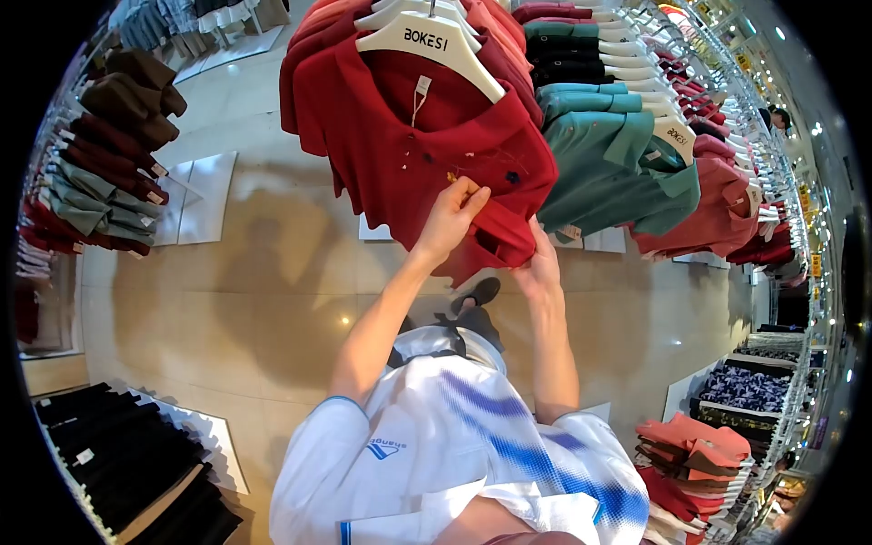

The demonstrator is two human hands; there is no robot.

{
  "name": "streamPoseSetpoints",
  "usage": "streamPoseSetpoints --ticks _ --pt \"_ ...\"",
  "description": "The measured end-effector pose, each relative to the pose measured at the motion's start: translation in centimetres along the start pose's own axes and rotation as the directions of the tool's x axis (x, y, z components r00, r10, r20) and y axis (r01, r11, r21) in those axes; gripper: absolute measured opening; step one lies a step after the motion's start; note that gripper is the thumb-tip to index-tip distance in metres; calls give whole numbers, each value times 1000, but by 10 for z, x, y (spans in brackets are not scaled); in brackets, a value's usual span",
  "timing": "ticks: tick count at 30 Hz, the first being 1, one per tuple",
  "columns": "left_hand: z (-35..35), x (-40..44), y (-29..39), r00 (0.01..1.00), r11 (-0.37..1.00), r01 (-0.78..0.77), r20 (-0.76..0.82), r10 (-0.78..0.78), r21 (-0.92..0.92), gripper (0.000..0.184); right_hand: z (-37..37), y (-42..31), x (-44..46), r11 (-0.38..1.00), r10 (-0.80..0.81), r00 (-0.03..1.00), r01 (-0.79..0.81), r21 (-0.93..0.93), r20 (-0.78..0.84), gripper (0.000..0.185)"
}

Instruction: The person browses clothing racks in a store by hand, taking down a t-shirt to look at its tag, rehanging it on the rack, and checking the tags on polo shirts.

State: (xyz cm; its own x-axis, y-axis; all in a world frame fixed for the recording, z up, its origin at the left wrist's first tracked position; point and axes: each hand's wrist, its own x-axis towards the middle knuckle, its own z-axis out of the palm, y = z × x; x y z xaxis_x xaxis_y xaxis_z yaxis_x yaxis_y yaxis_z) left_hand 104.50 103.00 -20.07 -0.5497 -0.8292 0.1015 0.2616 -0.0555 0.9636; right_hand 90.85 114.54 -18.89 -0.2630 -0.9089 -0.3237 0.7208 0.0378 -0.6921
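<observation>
A red collared shirt (372, 118) with small flower embroidery on its front hangs from a white hanger (431, 38) lettered BOKESI. Inside its neck opening dangles a white tag (422, 86) on a string. My left hand (450, 216) is closed in a pinch on the shirt's fabric, below the embroidery. Lower and to the right, my right hand (540, 262) grips the sleeve (501, 232) near its end, with some fingers hidden behind the cloth. Between both hands the sleeve is pulled out toward me.
Green shirts (604, 173) hang just right of the red one, with pink shirts (708, 204) beyond. Dark garments (127, 109) hang on the left rack. Black folded clothes (118, 454) lie at lower left, and coral garments (695, 445) at lower right. Tiled floor (227, 318) surrounds me.
</observation>
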Motion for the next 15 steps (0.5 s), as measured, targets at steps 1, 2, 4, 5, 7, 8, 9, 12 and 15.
streamPoseSetpoints --ticks 1,2,4,5,7,8,9,12,15 --pt "2 -1 -2 1000 1000 3 -3 -3 3 16 2 1 0 1000 11 999 -10 28 -39 42" --pt "5 -2 -4 1000 999 -29 -5 29 -33 18 2 1 0 999 17 999 -16 28 -31 42" --pt "6 -6 -4 1000 999 -14 15 15 -43 18 1 -2 4 976 104 991 -86 201 -84 46" --pt "6 -9 -4 998 999 -15 59 17 -45 17 -8 -3 10 950 130 991 -116 291 -27 46" --pt "2 -12 -10 989 999 -19 145 24 -38 12 -15 -7 17 936 135 991 -133 325 17 45" --pt "-2 -14 -14 982 994 -98 169 89 43 15 -19 -8 20 921 138 990 -143 362 42 44" --pt "-6 -18 -19 980 977 -107 185 72 185 16 -27 -8 27 905 116 991 -131 405 61 43" --pt "-7 -26 -30 982 921 -148 166 93 360 21 -38 -9 34 863 129 983 -175 474 127 42" --pt "-5 -33 -37 982 935 179 -1 -188 306 14 -25 -11 32 898 99 994 -109 427 45 42"
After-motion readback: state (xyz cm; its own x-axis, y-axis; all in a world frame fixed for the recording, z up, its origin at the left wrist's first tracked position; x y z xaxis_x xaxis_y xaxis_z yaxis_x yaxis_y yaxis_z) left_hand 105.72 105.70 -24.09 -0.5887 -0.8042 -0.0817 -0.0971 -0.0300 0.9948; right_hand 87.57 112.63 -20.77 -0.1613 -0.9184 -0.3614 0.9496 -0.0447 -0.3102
